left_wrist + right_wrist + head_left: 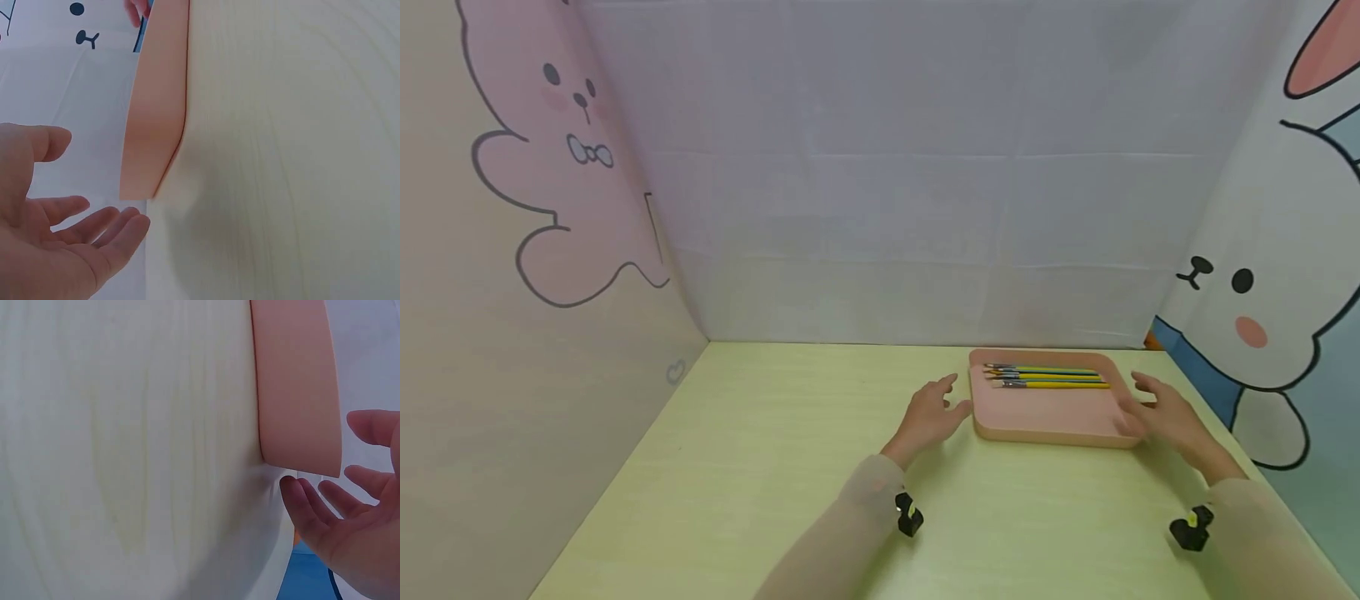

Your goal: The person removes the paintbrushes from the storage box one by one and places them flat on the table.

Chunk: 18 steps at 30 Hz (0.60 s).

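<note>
A shallow pink tray (pixel 1045 417) lies on the table near its back right, and several paintbrushes (pixel 1052 377) with yellow and green handles rest side by side in its far half. My left hand (pixel 928 421) is at the tray's left end, fingers apart and nothing held. At the right end is my right hand (pixel 1168 417), its thumb over the rim. The left wrist view has the left hand (pixel 75 244) just off the tray's corner (pixel 153 125). In the right wrist view the right hand (pixel 356 519) sits close to the tray wall (pixel 300 394), fingers loosely bent.
The pale wood-grain table (pixel 737 467) extends left and in front of the tray. Behind it hangs a white cloth backdrop (pixel 910 208). Side walls carry a pink cartoon bear (pixel 572 208) at left and a white cartoon animal (pixel 1285 275) at right, near the right hand.
</note>
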Each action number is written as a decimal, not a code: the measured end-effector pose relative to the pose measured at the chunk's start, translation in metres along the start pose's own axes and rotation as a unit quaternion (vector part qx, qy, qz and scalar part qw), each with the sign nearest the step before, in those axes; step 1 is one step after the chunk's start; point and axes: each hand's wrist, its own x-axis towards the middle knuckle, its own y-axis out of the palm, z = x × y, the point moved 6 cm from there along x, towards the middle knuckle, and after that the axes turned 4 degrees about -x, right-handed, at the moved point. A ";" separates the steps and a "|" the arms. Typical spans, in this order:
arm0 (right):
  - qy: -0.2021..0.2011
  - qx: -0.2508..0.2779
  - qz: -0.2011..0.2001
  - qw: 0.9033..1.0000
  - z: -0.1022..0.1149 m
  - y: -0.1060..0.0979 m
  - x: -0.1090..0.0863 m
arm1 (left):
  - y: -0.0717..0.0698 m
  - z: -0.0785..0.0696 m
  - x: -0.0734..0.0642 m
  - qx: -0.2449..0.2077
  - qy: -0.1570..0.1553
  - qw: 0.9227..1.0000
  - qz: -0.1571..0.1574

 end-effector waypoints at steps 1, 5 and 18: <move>0.003 0.004 0.004 1.000 -0.001 0.000 0.000 | 0.003 0.000 0.001 -0.006 -0.002 1.000 0.001; 0.016 0.020 0.018 1.000 -0.004 0.002 -0.001 | 0.013 0.000 0.003 -0.029 -0.014 0.999 0.007; 0.027 0.060 0.041 0.997 -0.011 0.005 0.003 | 0.034 0.004 0.009 -0.052 -0.061 0.997 0.010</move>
